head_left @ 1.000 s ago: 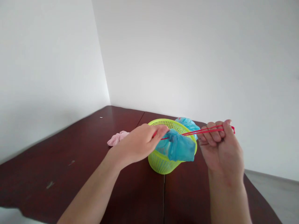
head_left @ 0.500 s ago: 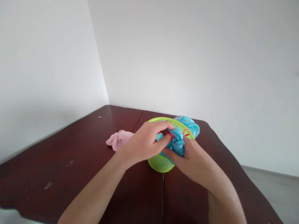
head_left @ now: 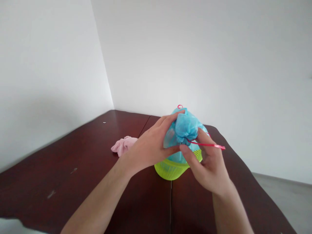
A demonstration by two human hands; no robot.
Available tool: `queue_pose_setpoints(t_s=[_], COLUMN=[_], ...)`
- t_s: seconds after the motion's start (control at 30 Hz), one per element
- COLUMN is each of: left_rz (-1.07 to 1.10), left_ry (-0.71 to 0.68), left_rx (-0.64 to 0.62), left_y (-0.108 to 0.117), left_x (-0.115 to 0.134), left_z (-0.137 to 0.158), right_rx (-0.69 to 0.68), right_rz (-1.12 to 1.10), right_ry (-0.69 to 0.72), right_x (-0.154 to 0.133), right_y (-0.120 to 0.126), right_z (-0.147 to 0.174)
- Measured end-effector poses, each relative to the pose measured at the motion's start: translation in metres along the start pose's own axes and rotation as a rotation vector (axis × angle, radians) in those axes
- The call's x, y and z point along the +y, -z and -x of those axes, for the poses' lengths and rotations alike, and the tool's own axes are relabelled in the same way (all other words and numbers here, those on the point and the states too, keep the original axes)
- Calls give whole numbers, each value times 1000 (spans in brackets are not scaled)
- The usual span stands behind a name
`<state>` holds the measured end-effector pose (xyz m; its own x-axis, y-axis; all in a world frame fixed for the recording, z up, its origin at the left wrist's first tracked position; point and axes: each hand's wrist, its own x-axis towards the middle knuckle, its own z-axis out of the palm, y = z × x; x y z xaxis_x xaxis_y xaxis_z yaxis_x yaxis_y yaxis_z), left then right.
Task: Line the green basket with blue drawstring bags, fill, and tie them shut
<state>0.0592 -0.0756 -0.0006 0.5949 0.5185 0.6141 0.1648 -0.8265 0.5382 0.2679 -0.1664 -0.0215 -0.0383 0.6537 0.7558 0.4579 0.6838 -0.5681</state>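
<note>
A thin blue plastic bag (head_left: 187,125) with a gathered neck is held between my two hands over the green basket. My left hand (head_left: 153,138) grips its left side, fingers over the top and thumb underneath. My right hand (head_left: 207,161) pinches the gathered part from the right. A red drawstring (head_left: 211,145) sticks out to the right across my right fingers, and a small red loop (head_left: 180,106) shows at the bag's top. Below stands the light-green perforated plastic basket (head_left: 169,170), its far rim hidden by the bag and hands.
A crumpled pink cloth (head_left: 123,145) lies left of the basket, partly behind my left forearm. The dark reddish-brown table (head_left: 80,185) has a seam and a wavy edge. White walls (head_left: 195,58) meet behind it; grey floor (head_left: 275,191) shows at right.
The blue bag has come up into the space between my hands, its gathered bulk now above the basket. Its red drawstring now extends rightward. My right fingers have shifted to the bag's right side.
</note>
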Motion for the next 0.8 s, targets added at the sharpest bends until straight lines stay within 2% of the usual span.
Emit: queue_pose_setpoints(t_s=[0.13,0.17,0.23,0.3,0.4,0.5,0.6,0.67,0.8], left_rz=[-23,-52,-82,-53,80,212,215,172,98], left_ry=[120,135,134,110,77,31,-63,-157,-340], left_rx=[-21,2,87,181,271,205,41,-22,-5], left_y=[3,5,7,7,5,0,-3,-3,0], left_x=[-2,-4,-9,-12,-12,-6,2,7,13], left_z=[-2,-2,-3,-2,0,3,5,6,3], right_rx=[-195,-177,-57,50,30,18,75,138,244], right_rz=[-63,-52,-1,51,117,130,32,-55,-46], right_ry=[88,94,75,5,-210,-334,-288,-220,-27], right_x=[-12,-14,-17,-14,-3,9,14,14,11], right_y=[3,4,4,3,1,-4,-9,-11,-9], right_z=[3,2,0,-3,-4,-3,-5,-8,-14])
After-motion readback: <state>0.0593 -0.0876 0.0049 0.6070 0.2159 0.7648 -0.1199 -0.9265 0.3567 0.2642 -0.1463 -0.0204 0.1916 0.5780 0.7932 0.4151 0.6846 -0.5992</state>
